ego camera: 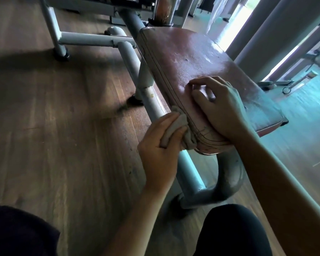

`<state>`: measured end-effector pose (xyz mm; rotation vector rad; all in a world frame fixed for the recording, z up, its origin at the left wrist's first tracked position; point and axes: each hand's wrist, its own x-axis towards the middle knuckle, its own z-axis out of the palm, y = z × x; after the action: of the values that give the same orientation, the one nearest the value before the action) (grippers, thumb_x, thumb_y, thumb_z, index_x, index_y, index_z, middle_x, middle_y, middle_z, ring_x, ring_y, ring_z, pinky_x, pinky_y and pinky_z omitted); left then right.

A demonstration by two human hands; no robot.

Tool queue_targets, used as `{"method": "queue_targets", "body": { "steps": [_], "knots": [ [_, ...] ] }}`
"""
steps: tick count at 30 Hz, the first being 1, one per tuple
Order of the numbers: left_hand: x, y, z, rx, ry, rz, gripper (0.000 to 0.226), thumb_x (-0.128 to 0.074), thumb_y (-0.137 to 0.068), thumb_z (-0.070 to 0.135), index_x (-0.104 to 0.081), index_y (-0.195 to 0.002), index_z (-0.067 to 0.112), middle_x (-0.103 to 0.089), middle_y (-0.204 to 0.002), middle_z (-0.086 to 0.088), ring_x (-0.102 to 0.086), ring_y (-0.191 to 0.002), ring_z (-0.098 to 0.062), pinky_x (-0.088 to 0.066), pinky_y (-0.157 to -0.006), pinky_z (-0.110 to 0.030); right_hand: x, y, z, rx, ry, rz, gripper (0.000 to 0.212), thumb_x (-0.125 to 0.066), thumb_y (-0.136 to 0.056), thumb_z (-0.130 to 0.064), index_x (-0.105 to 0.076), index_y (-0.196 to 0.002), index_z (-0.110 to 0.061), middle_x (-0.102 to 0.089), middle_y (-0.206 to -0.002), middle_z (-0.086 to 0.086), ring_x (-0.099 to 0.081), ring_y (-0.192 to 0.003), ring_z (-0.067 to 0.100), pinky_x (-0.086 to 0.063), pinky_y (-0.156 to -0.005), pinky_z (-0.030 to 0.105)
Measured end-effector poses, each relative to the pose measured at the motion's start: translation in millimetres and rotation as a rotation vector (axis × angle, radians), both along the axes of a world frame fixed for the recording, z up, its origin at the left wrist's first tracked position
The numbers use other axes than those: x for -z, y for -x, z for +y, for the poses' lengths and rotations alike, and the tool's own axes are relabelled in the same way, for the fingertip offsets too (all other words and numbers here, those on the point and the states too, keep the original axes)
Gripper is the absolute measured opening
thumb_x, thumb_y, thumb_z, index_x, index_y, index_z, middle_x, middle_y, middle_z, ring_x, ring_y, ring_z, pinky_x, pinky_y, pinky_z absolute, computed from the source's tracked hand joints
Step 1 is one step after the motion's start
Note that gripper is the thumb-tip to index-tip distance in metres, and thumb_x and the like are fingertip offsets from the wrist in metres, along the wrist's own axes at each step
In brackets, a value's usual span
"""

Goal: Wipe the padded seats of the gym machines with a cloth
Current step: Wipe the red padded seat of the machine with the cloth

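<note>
Head view, near to far. At the bottom edge, the person's knees (229, 228) in dark cloth, one on either side of the view. The person crouches low at the machine. Above them the left hand (161, 145) holds a bunched grey cloth (181, 117), its fingers (166, 122) wrapped over the wad and pressing it against the left side wall of the padded seat (192, 58), close to the near corner. The right hand (224, 111) lies on top of the pad just beside it. Its fingers (205, 80) are bent, the tips rest on the upholstery and they grip nothing, and it appears to steady the seat.

Governing relation: the side wall's long axis, marked by a double stitched seam (161, 71), runs from the cloth away and to the left toward the far corner. The unwiped length therefore lies ahead of the left fingers, and the left hand is the nearer to it. A stroke would probably follow the seam outward.

The seat itself is reddish-brown, grained, worn and scuffed, with pale patches on its top (dust or glare — not distinguishable here) and a small dark speck mid-pad. It is mounted tilted on a grey-painted frame tube (151, 100) with chipped paint. Beyond lies the dark wooden floor (63, 126).
</note>
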<state>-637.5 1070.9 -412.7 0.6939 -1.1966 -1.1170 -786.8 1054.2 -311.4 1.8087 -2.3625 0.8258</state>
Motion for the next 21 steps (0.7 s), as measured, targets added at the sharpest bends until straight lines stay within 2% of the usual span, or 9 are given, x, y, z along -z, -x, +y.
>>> {"method": "queue_targets", "body": {
  "steps": [4, 6, 8, 11, 13, 15, 21],
  "knots": [
    [-4.3, -4.8, 38.4, 0.063, 0.039, -0.062, 0.028, -0.075, -0.087, 0.001, -0.074, -0.114, 0.007, -0.071, -0.117, -0.003, -0.068, -0.113, -0.016, -0.054, -0.099, -0.037, -3.5, -1.3, -0.4, 0.010, -0.009, -0.003, 0.038, -0.048, -0.087, -0.053, -0.066, -0.119, -0.042, -0.061, -0.129, -0.020, -0.052, -0.122, 0.014, -0.042, -0.106, 0.044],
    [-0.5, -2.2, 37.3, 0.056, 0.056, -0.049, 0.025, -0.075, -0.087, 0.002, -0.075, -0.112, 0.004, -0.071, -0.116, -0.004, -0.068, -0.112, -0.017, -0.055, -0.097, -0.038, -7.3, 1.3, -1.6, 0.004, -0.075, 0.002, 0.041, -0.046, -0.083, -0.059, -0.063, -0.118, -0.044, -0.056, -0.126, -0.023, -0.049, -0.123, 0.015, -0.039, -0.106, 0.045],
    [-1.5, -1.5, 30.3, 0.058, 0.065, -0.036, 0.023, -0.075, -0.088, 0.004, -0.075, -0.111, 0.002, -0.071, -0.115, -0.005, -0.068, -0.111, -0.018, -0.056, -0.095, -0.040, -13.6, 6.8, -8.8, -0.002, -0.175, -0.009, 0.034, -0.049, -0.083, -0.061, -0.060, -0.112, -0.046, -0.047, -0.119, -0.025, -0.044, -0.124, 0.018, -0.035, -0.102, 0.043],
    [-5.1, -2.6, 32.3, 0.048, 0.075, -0.013, 0.022, -0.075, -0.089, 0.007, -0.075, -0.110, -0.001, -0.071, -0.113, -0.007, -0.069, -0.109, -0.020, -0.057, -0.094, -0.039, -26.3, 9.9, -29.7, -0.052, -0.257, 0.056, 0.033, -0.047, -0.081, -0.065, -0.059, -0.103, -0.042, -0.047, -0.115, -0.015, -0.047, -0.118, 0.024, -0.037, -0.097, 0.042],
    [-5.7, -3.9, 33.3, 0.027, 0.060, 0.023, 0.022, -0.075, -0.088, 0.007, -0.075, -0.108, -0.001, -0.071, -0.113, -0.006, -0.069, -0.109, -0.019, -0.056, -0.095, -0.035, -24.7, 7.4, -45.0, -0.085, -0.238, 0.072, 0.024, -0.053, -0.091, -0.052, -0.061, -0.107, -0.037, -0.051, -0.120, -0.008, -0.051, -0.116, 0.026, -0.038, -0.097, 0.041],
    [-3.2, -5.0, 25.8, 0.035, 0.024, 0.052, 0.023, -0.076, -0.087, 0.007, -0.075, -0.110, 0.002, -0.071, -0.115, -0.002, -0.069, -0.110, -0.018, -0.054, -0.097, -0.031, -16.0, 5.9, -56.3, -0.082, -0.182, 0.063, 0.017, -0.054, -0.098, -0.041, -0.063, -0.112, -0.038, -0.052, -0.124, -0.009, -0.050, -0.119, 0.025, -0.035, -0.099, 0.041],
    [-5.2, -3.0, -3.2, 0.089, -0.059, 0.074, 0.029, -0.075, -0.085, 0.003, -0.075, -0.111, 0.014, -0.071, -0.114, 0.010, -0.069, -0.110, -0.014, -0.055, -0.097, -0.031, -6.6, 4.8, -59.9, -0.023, -0.081, -0.016, 0.022, -0.050, -0.103, -0.037, -0.065, -0.119, -0.039, -0.053, -0.123, -0.009, -0.045, -0.120, 0.016, -0.023, -0.093, 0.035]
  ]
}}
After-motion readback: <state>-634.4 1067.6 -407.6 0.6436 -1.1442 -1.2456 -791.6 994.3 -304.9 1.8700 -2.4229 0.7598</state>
